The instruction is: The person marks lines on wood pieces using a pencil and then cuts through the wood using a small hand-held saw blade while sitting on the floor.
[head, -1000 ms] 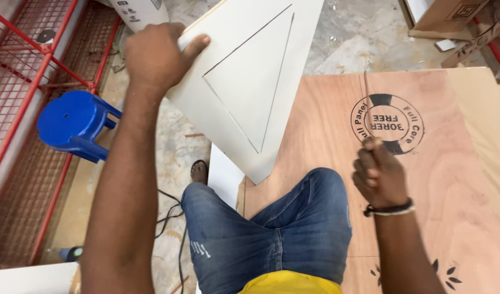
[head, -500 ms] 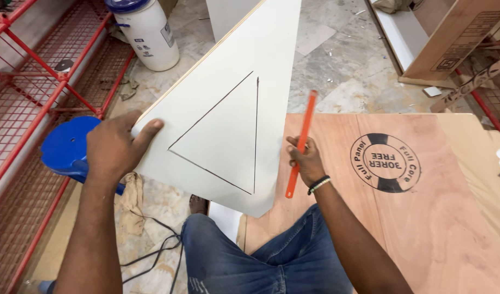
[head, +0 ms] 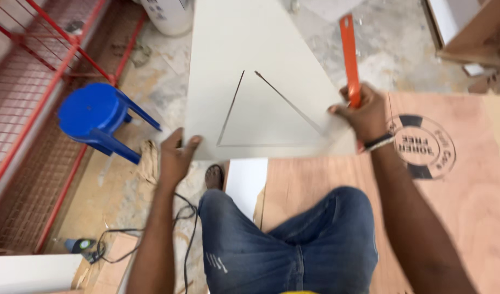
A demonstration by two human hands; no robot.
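Head view: the white triangular board point(head: 261, 81) now lies square in front of the person, its long lower edge running across the frame just above the knees, where half a second ago it hung tilted with its narrow end pointing down toward the lap. The cut triangle outline point(head: 266, 117) has turned with it, so its base now runs parallel to that lower edge.

The left hand point(head: 176, 155) has slid from the board's left side to its lower left corner and clamps the edge there, thumb on the top face and fingers curled beneath.

The right hand point(head: 364, 111) has moved out to the board's right corner. It is closed around the orange bar point(head: 349, 57) (a flat rule or blade, too blurred to tell which), which stands nearly upright beside the board's slanted right edge, while the fingertips also press on the board's corner.

The board now overlaps the near edge of the plywood sheet point(head: 467, 218) that the person kneels on. Judging from this, the piece has been swung into a steadier two-handed hold.

A blue stool point(head: 97, 117) stands well apart to the left beside the red rack point(head: 48, 43).
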